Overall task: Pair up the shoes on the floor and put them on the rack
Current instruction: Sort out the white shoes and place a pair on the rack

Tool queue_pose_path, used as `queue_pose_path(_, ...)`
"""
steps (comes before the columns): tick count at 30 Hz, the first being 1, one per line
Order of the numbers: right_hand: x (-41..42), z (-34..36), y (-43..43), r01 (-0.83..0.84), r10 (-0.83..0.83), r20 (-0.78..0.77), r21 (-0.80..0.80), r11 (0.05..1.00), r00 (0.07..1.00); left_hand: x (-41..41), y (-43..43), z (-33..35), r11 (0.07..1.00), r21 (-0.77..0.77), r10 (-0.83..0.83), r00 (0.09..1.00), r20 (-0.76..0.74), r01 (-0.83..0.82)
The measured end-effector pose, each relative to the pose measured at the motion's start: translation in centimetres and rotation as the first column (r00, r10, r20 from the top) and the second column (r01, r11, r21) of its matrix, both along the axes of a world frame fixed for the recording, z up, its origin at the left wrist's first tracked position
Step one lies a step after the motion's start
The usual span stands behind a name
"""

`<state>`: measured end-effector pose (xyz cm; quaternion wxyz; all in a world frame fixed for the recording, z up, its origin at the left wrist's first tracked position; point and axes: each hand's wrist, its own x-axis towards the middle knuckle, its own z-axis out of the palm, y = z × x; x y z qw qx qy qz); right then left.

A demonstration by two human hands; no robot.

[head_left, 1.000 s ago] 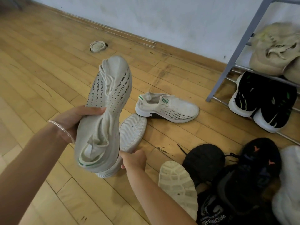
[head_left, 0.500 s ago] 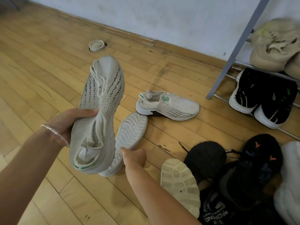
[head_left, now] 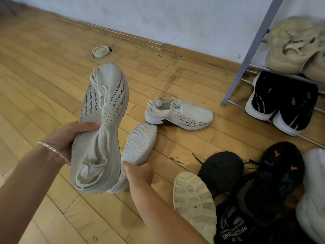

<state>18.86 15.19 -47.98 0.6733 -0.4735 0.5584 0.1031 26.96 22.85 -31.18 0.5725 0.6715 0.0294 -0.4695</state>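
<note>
My left hand (head_left: 70,138) grips a white knit shoe (head_left: 103,124) with black dotted lines and green heel trim, held above the floor, toe pointing away. My right hand (head_left: 139,171) holds the heel end of an upturned white shoe (head_left: 140,143) lying sole-up on the floor. A matching-looking white shoe with a green logo (head_left: 179,113) stands upright on the floor just beyond. The grey metal shoe rack (head_left: 253,44) is at the right, holding a black pair (head_left: 281,103) low down and beige shoes (head_left: 295,48) above.
A heap of black shoes (head_left: 260,182), a sole-up shoe with a pale sole (head_left: 193,199) and a white shoe (head_left: 314,191) lies at the lower right. A round floor cap (head_left: 101,51) sits by the skirting board. Wooden floor spreads to the left.
My right hand has closed on the heel of the upturned shoe, and my left hand has shifted the held shoe slightly left. The view has drifted a little.
</note>
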Motion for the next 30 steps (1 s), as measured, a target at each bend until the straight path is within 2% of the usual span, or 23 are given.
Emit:
queue_pose_path(5,0.4,0.6,-0.8,-0.052,0.068,0.097,-0.155,0.986,0.993,-0.2,-0.2,0.0,1.0,-0.007,0.0,1.0,0.012,0.0)
queue_pose_path(10,-0.6,2.2,-3.0,-0.135,0.161,0.272,-0.112,0.984,0.949,-0.6,-0.5,0.1,1.0,-0.011,-0.017,1.0,0.001,0.017)
queue_pose_path(15,-2.2,4.8,-5.8,-0.236,0.323,0.335,-0.274,0.932,0.885,-0.8,-0.6,0.3,1.0,-0.018,-0.008,1.0,-0.008,0.008)
queue_pose_path(17,-2.0,5.8,-7.0,-0.291,0.441,0.267,-0.455,0.842,0.857,-0.8,-0.7,0.3,1.0,-0.014,-0.007,1.0,-0.014,0.007)
queue_pose_path(20,-0.8,5.9,-8.0,-0.368,0.572,0.054,-0.715,0.594,0.819,-0.9,-0.8,0.1,1.0,-0.003,-0.002,1.0,-0.022,0.002)
queue_pose_path(24,-0.1,3.0,-6.9,-0.56,0.699,-0.25,-0.789,0.253,0.67,-1.0,-1.1,-0.1,1.0,0.002,-0.028,0.999,-0.025,0.028)
queue_pose_path(26,-0.2,1.4,-5.6,-0.608,0.732,-0.339,-0.783,0.128,0.591,-0.9,-1.0,-0.2,0.999,0.004,-0.034,0.999,-0.033,0.034)
queue_pose_path(28,-0.2,0.2,-4.1,-0.62,0.743,-0.385,-0.783,0.052,0.548,-0.9,-0.8,-0.5,0.999,0.001,-0.035,0.999,-0.036,0.035)
queue_pose_path(30,-0.1,-0.3,-2.8,-0.638,0.749,-0.382,-0.767,0.07,0.541,-0.9,-0.7,-0.7,1.0,-0.005,-0.027,0.999,-0.04,0.027)
